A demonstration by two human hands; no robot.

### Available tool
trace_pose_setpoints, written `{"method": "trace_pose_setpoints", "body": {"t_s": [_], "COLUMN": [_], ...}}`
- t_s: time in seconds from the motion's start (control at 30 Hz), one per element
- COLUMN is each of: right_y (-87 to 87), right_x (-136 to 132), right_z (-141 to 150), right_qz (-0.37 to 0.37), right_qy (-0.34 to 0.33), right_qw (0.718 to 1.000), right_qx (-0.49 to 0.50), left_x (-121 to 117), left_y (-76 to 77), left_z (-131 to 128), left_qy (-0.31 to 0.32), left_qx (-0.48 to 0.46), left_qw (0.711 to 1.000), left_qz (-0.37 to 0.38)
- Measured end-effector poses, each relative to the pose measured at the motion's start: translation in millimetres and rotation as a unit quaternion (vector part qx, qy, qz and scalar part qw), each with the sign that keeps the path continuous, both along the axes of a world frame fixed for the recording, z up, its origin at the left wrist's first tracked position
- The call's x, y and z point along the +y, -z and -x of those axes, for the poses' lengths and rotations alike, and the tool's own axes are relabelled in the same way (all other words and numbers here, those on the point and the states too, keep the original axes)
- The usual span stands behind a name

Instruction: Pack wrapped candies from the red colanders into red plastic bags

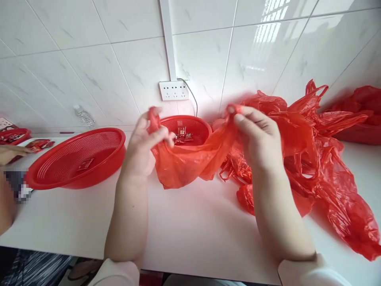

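A red plastic bag (184,167) hangs stretched between my two hands above the white table. My left hand (145,145) grips one end of it, with the fingers closed around the film. At the other end, my right hand (258,135) pinches the bag between thumb and fingers. Behind the bag stands a red perforated basket (205,126) with several small red packets (182,135) in it; the bag hides its lower front. To the right, partly behind my right forearm, lies a loose heap of crumpled red plastic bags (324,171).
A larger red basket (116,153) with one red packet (85,164) stands at left. Beyond it are another person's hand (14,153) and a clear bottle (84,116). A power strip (174,91) with a cable is on the tiled wall. A red tub (360,133) of bags sits far right.
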State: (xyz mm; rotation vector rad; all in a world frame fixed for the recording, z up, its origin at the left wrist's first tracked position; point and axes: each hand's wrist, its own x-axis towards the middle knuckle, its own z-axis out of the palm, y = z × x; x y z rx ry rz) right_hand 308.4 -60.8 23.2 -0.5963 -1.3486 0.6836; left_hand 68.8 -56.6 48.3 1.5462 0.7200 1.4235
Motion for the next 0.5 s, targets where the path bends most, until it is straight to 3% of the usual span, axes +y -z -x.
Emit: {"method": "trace_pose_setpoints", "body": {"t_s": [0.1,0.2,0.27,0.37,0.5], "right_y": [-2.3,-3.4,-1.8,3.3,8.6], "right_x": [-8.0,-10.7,-8.2,-0.4,8.4], "right_z": [12.2,23.3,25.8,21.7,14.5], "right_qz": [-0.032,-0.097,-0.087,-0.011,0.035], "right_qy": [-0.099,-0.163,-0.141,-0.076,-0.091], "right_qw": [0.985,0.944,0.943,0.964,0.946], "right_qx": [-0.139,-0.27,-0.288,-0.253,-0.309], "left_x": [0.6,0.8,2.1,4.9,6.6], "left_y": [14.9,27.3,31.7,32.6,30.8], "left_z": [-14.8,-30.4,-35.4,-34.1,-31.1], "left_qy": [0.101,0.126,0.129,0.147,0.179], "left_qx": [0.15,0.21,0.194,0.179,0.185], "left_qw": [0.983,0.969,0.971,0.965,0.96], "left_qz": [0.042,0.019,0.05,0.122,0.111]}}
